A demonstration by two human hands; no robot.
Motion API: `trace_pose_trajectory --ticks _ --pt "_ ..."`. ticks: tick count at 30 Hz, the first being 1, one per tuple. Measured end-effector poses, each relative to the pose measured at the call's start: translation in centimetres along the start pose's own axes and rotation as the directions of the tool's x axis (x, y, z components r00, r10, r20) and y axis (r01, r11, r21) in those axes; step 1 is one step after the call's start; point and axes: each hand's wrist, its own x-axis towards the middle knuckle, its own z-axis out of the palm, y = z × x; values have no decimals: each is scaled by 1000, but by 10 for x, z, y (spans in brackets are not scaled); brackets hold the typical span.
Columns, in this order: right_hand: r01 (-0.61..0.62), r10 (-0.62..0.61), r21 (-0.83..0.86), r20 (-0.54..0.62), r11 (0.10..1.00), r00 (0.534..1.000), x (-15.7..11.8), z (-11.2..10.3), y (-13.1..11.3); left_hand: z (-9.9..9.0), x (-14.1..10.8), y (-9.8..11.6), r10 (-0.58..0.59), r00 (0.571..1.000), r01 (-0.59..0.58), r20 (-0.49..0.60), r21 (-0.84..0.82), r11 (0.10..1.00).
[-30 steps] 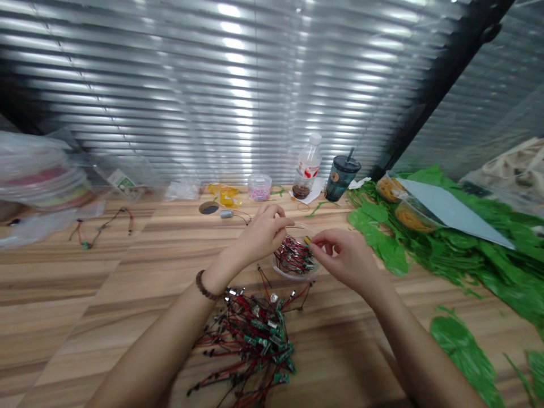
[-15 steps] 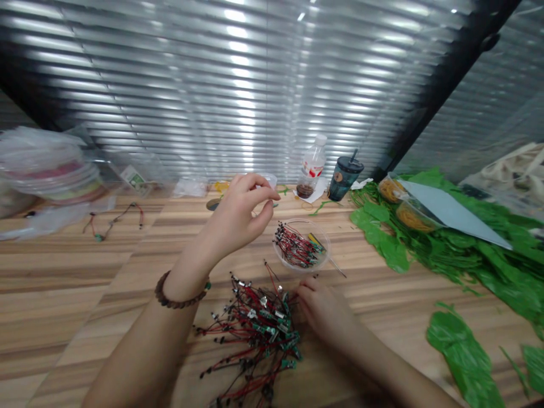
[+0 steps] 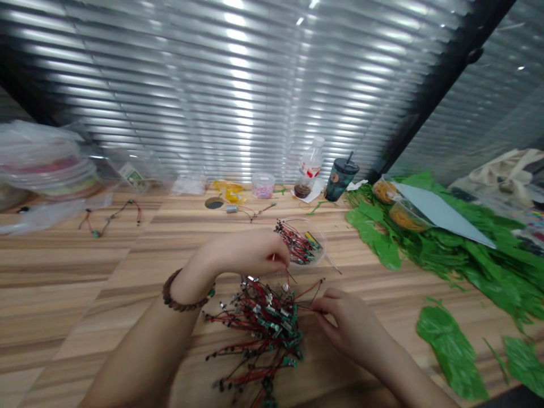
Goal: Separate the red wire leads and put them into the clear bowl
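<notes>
Head view here, and the pile of wire leads (image 3: 266, 323) is heaped on the wooden surface (image 3: 63, 283) right in front of the person. Loads of red and black leads, with small green and silver bits on the ends, all tangled up pretty good. The left hand (image 3: 249, 253) is held over the top edge of the pile, with a beaded bracelet (image 3: 181, 293) on the wrist. Its fingers (image 3: 280, 255) are curled together and pointed down, but the tips are mostly hidden, so whether a lead is pinched there can't really be told. The right hand (image 3: 346, 326) is placed just right of the pile, its fingers (image 3: 329, 303) brought close together and closed on a few thin wire ends sticking out of the tangle. Just past the left fingers, a clear plastic dish (image 3: 323, 242) is seen holding a smaller bunch of the same leads (image 3: 297, 243). Green artificial leaves (image 3: 450, 351) are spread across the right side of the surface, while a plastic bottle (image 3: 311, 164) and a dark tumbler with a straw (image 3: 340, 180) are stood along the back.
</notes>
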Motion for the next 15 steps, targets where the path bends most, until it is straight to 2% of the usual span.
trace_pose_trajectory --ticks 2,3,7,10,13,15 --pt "1 -1 -22 -4 1000 1000 7 2 4 6 -1 2 -31 976 23 217 39 999" --pt "6 -7 -22 -28 1000 1000 11 3 4 11 0 3 -59 960 36 274 89 995" --pt "65 -70 -41 -157 997 985 33 9 -3 31 2 7 -152 977 109 148 261 959" --pt "122 -132 -69 -149 990 980 49 17 -15 38 2 11 -164 979 127 124 266 956" --pt "105 -121 -146 -105 984 987 58 23 -22 29 -5 11 -193 966 147 174 247 958" --pt "105 -117 -131 -86 986 989 58 25 -19 17 -11 9 -228 953 172 198 265 949"
